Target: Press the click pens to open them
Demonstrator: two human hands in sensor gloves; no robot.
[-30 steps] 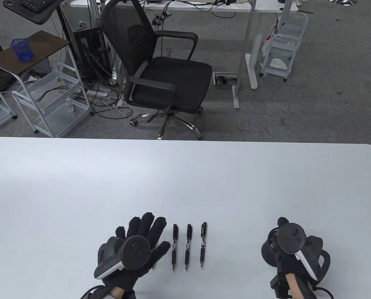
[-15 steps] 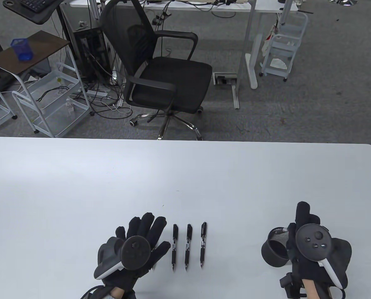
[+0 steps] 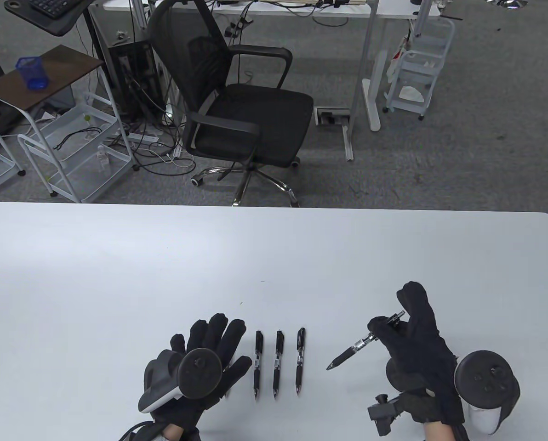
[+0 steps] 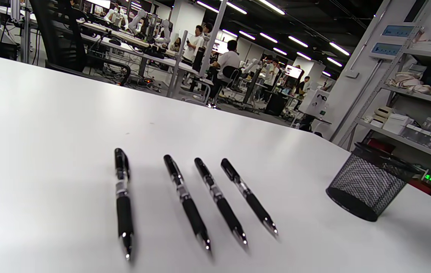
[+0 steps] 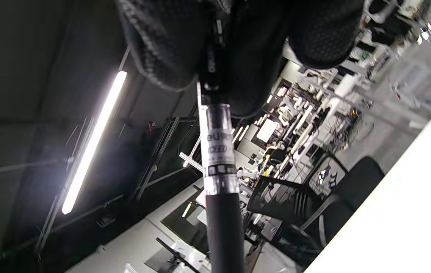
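Three black click pens [image 3: 277, 363] lie side by side on the white table [image 3: 274, 257], tips toward me. A fourth lies under my left hand [image 3: 209, 340], which rests flat with fingers spread and holds nothing. The left wrist view shows all four pens [image 4: 187, 203] in a row. My right hand [image 3: 393, 330] grips a fifth black pen [image 3: 363, 342] above the table, its tip pointing down-left. In the right wrist view my fingers [image 5: 162, 41] wrap the pen's upper barrel [image 5: 219, 167].
A black mesh pen cup [image 4: 369, 185] stands right of the pens; in the table view it [image 3: 393, 374] is mostly hidden under my right hand. A black office chair [image 3: 237, 105] stands beyond the table's far edge.
My right hand has risen from the pen cup with a pen in its grip and turned over, the tracker swinging to the right. The left hand and the laid-out pens have not moved.
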